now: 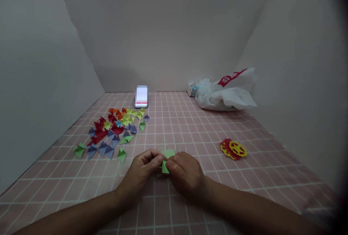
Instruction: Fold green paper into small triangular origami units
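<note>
At the lower centre of the frame, the green paper (165, 169) sits between our two hands; we cannot tell whether it touches the tabletop (185, 126). Our left hand (145, 164) pinches it between thumb and forefinger, the other fingers loosely curled; our right hand (187, 171) closes on its other side, fingers bent tight and hiding much of it. With the grips this close, we judge that an uneven pull could tear the paper or set a crease askew, and a slipping thumb could let a fold spring open. Left of centre, the pieces (117, 130) lie loose and light, so a sweep of our left forearm could scatter the nearest.

The paper looks thin and matt, with a sharp flap below and a paler, flat part above. The pieces are pointed and crisply folded, in red, orange, yellow, green, violet and blue. At right, the discs (238, 149) are flat, red and yellow, with cut-out patterns; at upper right, the bag (231, 97) is thin, crumpled white plastic.
</note>
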`<action>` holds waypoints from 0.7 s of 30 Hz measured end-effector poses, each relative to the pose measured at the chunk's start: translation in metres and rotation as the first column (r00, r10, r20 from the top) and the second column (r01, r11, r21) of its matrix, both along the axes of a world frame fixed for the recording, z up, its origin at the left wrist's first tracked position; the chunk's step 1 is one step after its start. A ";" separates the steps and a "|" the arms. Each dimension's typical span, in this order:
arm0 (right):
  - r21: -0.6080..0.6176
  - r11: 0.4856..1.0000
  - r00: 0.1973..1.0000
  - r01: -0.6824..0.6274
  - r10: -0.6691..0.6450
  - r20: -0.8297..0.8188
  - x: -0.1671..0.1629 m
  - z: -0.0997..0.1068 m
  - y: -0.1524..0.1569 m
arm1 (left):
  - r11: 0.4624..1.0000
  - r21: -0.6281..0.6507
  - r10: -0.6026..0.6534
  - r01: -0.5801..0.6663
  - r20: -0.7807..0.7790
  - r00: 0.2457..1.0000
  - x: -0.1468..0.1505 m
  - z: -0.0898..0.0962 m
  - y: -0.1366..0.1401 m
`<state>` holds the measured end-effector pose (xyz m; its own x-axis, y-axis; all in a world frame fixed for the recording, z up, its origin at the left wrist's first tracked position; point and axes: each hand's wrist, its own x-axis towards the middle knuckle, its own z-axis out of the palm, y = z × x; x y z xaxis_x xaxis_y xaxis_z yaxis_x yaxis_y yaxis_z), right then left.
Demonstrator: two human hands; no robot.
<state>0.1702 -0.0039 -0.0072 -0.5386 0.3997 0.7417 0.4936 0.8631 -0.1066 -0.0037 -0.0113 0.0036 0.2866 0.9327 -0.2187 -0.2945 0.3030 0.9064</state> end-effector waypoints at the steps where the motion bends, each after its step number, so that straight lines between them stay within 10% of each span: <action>1: -0.017 1.000 1.000 0.004 -0.004 -0.009 0.000 -0.001 0.000 | 1.000 0.005 0.000 0.000 0.002 1.000 -0.001 0.000 0.000; 21: -0.148 0.989 0.982 -0.026 -0.003 -0.189 -0.005 -0.003 -0.001 | 0.999 0.026 -0.020 0.021 -0.034 0.999 -0.003 0.003 0.001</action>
<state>0.1657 -0.0049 -0.0107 -0.4003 0.5080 0.7627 0.4426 0.8359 -0.3246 -0.0070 -0.0101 0.0064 0.2988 0.9322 -0.2043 -0.2574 0.2849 0.9233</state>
